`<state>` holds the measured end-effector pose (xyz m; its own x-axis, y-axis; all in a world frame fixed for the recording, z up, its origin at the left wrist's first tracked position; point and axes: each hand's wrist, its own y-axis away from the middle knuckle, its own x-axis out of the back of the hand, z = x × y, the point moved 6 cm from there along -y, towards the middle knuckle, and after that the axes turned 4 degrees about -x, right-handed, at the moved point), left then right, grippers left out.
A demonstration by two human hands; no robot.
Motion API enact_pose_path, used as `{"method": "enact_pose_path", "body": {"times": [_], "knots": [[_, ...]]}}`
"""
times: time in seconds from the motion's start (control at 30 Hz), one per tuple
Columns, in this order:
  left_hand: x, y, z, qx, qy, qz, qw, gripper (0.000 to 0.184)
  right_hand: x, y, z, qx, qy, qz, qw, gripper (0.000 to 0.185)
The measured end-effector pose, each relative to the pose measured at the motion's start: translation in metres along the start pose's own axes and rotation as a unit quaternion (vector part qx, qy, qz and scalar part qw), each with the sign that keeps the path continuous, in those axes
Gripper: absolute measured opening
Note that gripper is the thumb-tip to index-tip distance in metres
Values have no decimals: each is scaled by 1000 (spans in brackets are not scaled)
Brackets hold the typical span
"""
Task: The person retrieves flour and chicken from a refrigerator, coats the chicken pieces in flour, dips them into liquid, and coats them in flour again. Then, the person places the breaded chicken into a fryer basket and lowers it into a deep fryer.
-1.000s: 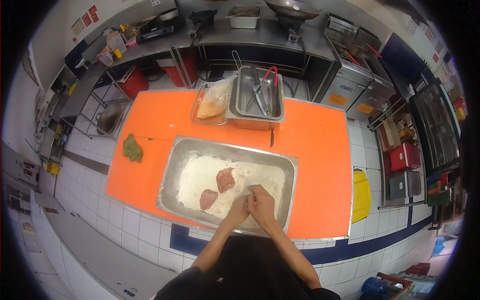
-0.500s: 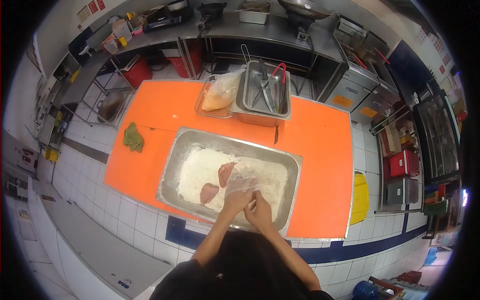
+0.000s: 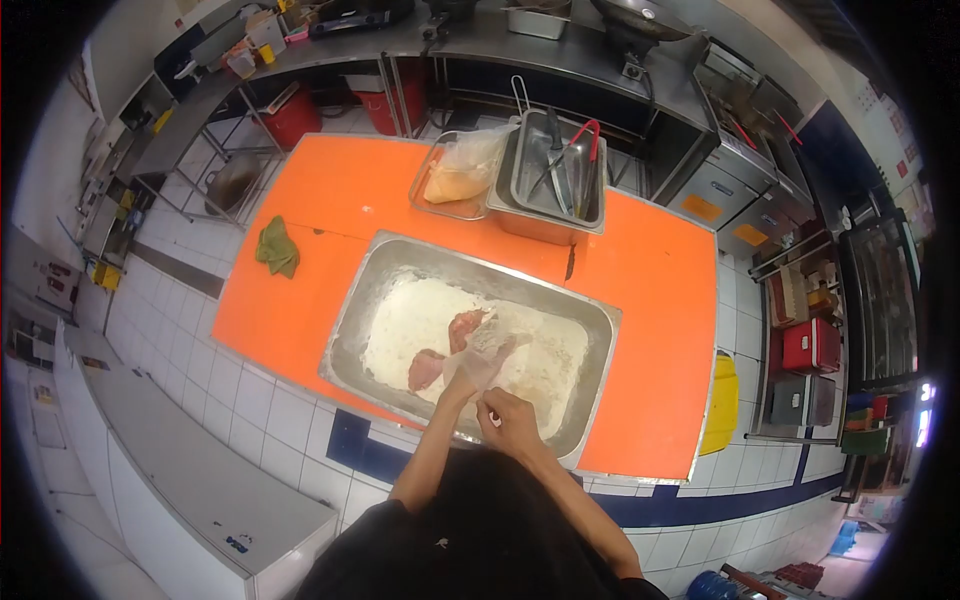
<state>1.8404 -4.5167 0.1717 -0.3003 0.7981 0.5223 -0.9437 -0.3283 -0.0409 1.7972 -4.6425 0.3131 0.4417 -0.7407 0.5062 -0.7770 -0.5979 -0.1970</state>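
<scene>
My left hand (image 3: 478, 368) is inside a clear plastic glove (image 3: 484, 348), above the flour (image 3: 415, 318) in a large metal tray (image 3: 352, 300). Its fingers look stretched forward, though the film blurs them. Close by the left wrist, my right hand (image 3: 510, 416) is closed, pinching the glove's edge; the grip itself is partly hidden. Two pieces of raw meat lie in the flour left of the gloved hand: one piece (image 3: 425, 369) nearer me, another piece (image 3: 464, 328) farther off, partly covered by the glove.
The tray stands on an orange table (image 3: 655, 330). Behind it are a steel pan (image 3: 515, 200) with a knife (image 3: 560, 175) and red-handled tongs (image 3: 588, 135), and a container holding a plastic bag (image 3: 465, 165). A green cloth (image 3: 277, 248) lies at left.
The glove now reaches farther over the left hand and its fingers extend forward. My right hand has shifted slightly down toward the left wrist. The camera view has tilted a little.
</scene>
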Motion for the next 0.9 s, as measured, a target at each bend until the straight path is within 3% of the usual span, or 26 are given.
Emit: {"method": "enact_pose_path", "body": {"times": [0.03, 0.13, 0.2, 0.23, 0.27, 0.3, 0.43, 0.5, 0.53, 0.63, 0.7, 0.73, 0.8, 0.83, 0.9], "knots": [[-3, 2, -11, 13, 3, 9, 1000, 46, -4, 3, 0, -11, -4, -28, 1000, 4], [0, 9, -18, 72, 202, -9, 977, 47, -7, 6, -6, -6, 3, -64, 998, 5], [17, 15, 7, 71, 8, -127, 989, 39, -4, 7, -11, 6, 14, -69, 997, 5], [21, 18, 10, 71, 7, -128, 989, 39, -3, 7, -13, 15, 39, -70, 997, 6], [24, 19, 26, -52, -130, -133, 981, 33, -1, 8, -14, 24, 64, -72, 995, 6], [25, 22, 42, -174, -263, -131, 940, 27, 0, 8, -13, 25, 64, -70, 995, 6], [50, 58, 86, -256, -250, -132, 924, 32, 3, 15, -2, -31, 58, -72, 995, 7], [73, 69, 90, -90, -71, -18, 993, 29, 8, 16, -4, -49, 45, -68, 995, 8], [77, 69, 98, -91, -72, -19, 993, 29, 9, 17, -9, -43, 38, -78, 995, 8], [73, 72, 99, -28, -84, -42, 995, 36, 2, 25, -21, -15, 29, -117, 993, 9], [49, 64, 58, 173, -16, -152, 973, 45, -3, 25, -28, 15, 33, -138, 990, 11], [41, 64, 50, 174, -16, -151, 973, 45, -3, 24, -32, 19, 24, -135, 990, 12], [26, 69, 40, 239, 153, -127, 950, 51, -2, 23, -37, 22, 16, -132, 991, 14], [20, 67, 37, 240, 154, -127, 950, 51, -1, 22, -39, 16, 0, -137, 990, 14], [17, 58, 47, 170, 299, -53, 937, 50, 2, 22, -43, 8, -16, -142, 990, 14]]}}
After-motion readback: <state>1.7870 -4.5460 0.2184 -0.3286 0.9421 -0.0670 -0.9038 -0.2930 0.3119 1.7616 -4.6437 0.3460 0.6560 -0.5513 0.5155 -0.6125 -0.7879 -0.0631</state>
